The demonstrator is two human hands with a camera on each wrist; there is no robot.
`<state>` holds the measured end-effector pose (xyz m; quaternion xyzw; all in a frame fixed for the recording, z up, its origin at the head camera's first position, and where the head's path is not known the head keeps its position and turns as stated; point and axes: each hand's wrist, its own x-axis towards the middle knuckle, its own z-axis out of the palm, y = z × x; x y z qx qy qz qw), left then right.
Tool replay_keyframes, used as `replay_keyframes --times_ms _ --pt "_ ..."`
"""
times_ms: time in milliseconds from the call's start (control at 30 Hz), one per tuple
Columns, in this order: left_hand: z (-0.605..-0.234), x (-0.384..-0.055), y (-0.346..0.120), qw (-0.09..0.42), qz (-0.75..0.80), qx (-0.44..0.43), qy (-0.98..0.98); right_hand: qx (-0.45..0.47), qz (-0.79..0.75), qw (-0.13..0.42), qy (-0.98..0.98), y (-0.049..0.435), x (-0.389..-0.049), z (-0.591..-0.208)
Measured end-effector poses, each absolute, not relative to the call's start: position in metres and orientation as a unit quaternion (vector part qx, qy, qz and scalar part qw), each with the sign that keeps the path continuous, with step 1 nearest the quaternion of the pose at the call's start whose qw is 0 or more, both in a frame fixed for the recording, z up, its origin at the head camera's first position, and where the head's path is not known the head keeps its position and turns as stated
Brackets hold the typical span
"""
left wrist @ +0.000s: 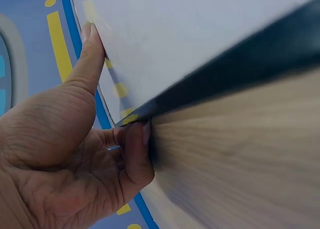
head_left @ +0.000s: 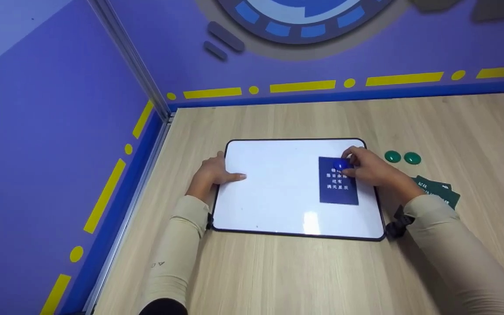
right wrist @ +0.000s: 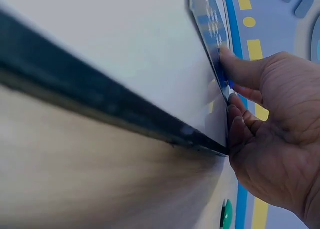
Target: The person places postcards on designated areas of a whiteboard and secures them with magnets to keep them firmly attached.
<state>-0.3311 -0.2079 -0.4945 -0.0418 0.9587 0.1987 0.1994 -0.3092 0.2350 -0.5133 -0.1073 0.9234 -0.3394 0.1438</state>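
Observation:
A white board (head_left: pixel 274 192) with a black frame lies on the wooden table. My left hand (head_left: pixel 215 172) holds its left edge, the thumb laid over the white surface and the other fingers bent at the frame, as the left wrist view shows. Toward the board's right side is a dark blue card (head_left: pixel 338 194) with white printed characters. My right hand (head_left: pixel 368 169) pinches a round blue magnet (head_left: pixel 340 164) between thumb and fingers over the card's upper part. In the right wrist view, the thumb touches the card (right wrist: pixel 207 29) and the fingers partly hide the magnet.
Two round green magnets (head_left: pixel 403 157) sit on the table (head_left: pixel 287 271) right of the board. Dark green cards (head_left: pixel 442 189) with white print lie overlapping near the right forearm, which partly covers them. Blue-purple wall panels (head_left: pixel 278 70) stand behind and to the left.

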Motion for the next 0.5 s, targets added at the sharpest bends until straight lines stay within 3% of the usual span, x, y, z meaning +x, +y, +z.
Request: replay_keyframes --times_ms 500 --pt "-0.4942 -0.3324 -0.2097 0.207 0.209 -0.045 0.955 -0.099 -0.353 0.145 0.919 0.2338 -0.3076 -0.5115"
